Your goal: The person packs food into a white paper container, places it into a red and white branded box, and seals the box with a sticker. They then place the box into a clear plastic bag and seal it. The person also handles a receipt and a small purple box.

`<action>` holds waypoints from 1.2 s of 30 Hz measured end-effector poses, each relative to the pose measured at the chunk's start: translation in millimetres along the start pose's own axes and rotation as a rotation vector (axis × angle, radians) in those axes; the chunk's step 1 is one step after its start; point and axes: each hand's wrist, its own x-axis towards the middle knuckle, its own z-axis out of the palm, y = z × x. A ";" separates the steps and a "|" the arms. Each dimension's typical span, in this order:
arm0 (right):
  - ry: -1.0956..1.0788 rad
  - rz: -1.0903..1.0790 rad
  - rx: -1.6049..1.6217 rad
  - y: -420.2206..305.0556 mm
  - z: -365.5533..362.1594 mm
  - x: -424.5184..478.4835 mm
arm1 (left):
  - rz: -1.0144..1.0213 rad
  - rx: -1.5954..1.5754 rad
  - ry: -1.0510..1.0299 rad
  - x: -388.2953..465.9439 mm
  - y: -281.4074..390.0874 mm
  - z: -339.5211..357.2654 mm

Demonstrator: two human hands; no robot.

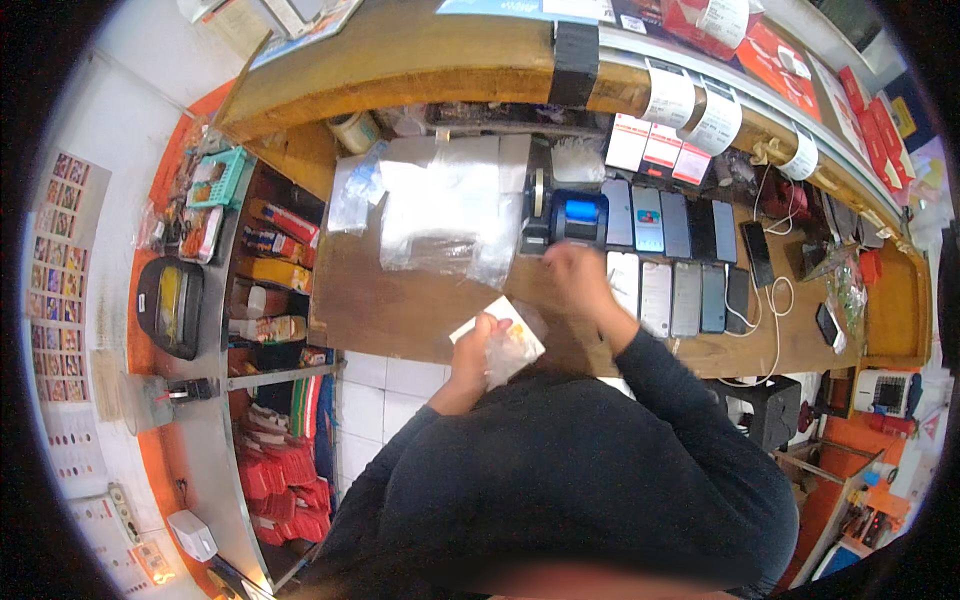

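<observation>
My left hand (477, 351) grips a small whitish box (504, 319) with a yellow mark, together with crumpled clear plastic (499, 358), near the front edge of the wooden desk (390, 315). My right hand (581, 279) is raised over the desk, just in front of a tape dispenser (535, 214) and a small dark device with a blue top (580, 212). It is blurred, so whether its fingers hold anything cannot be told. Clear plastic sleeves (442, 199) lie beyond my left hand. Several smartphones (657, 296) lie in two rows to the right of my right hand.
A raised wooden shelf (420, 94) spans the desk's far side, with paper rolls (670, 96) hanging from it. White-and-red boxes (628, 142) stand behind the phones. White cables (780, 296) cross the right side. At left is a side counter (217, 300) with a black case (171, 307).
</observation>
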 end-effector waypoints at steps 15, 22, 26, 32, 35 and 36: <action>-0.370 -0.238 0.211 -34.3 15.7 -103.8 | 0.591 1.232 -0.161 -14.8 76.2 -0.2; -0.381 -0.379 0.236 -30.7 12.3 -102.9 | 0.484 1.351 -0.512 -4.5 82.4 -8.8; -0.360 -0.363 0.214 -23.0 15.0 -106.6 | 0.430 1.235 -0.619 -1.1 85.3 -10.7; -0.142 -0.176 0.267 -54.0 9.2 -124.1 | -0.292 0.701 -0.611 18.0 82.8 -27.3; -0.126 -0.468 0.400 -61.7 19.1 -115.5 | -0.245 0.329 -0.315 12.9 48.0 -37.1; -0.159 -0.439 0.374 -59.7 24.2 -113.8 | -0.230 0.211 -0.241 9.3 44.2 -34.7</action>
